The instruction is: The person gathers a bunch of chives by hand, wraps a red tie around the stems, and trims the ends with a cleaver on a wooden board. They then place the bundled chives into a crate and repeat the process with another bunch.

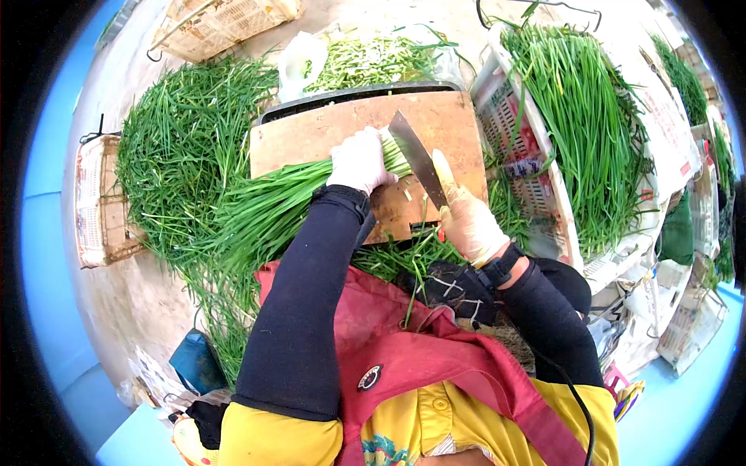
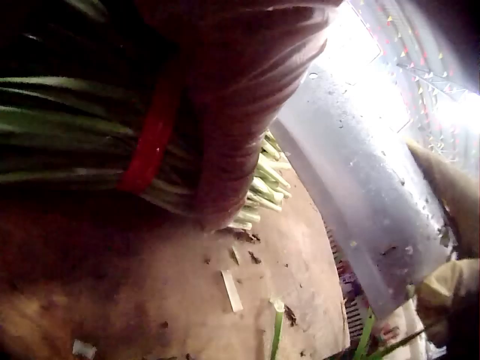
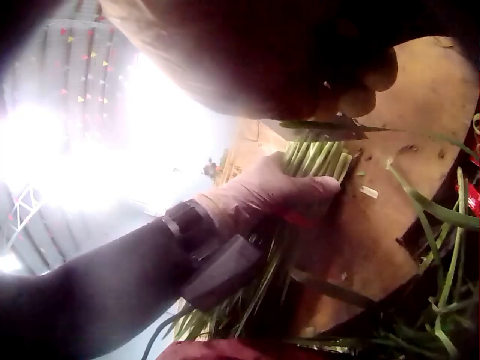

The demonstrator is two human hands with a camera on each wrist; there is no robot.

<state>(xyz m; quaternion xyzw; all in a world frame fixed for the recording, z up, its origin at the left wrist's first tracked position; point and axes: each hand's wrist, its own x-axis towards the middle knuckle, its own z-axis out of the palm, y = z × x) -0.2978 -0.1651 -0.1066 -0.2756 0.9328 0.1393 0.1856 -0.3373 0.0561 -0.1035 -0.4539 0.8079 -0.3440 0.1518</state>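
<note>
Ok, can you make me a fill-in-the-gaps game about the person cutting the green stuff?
1. The left hand grips a bunch of ____ chives.
2. The right hand holds a ____ over the chive ends.
3. The chives lie across a wooden ____.
4. A ____ band ties the bunch together.

Missing words: green; knife; board; red
</note>
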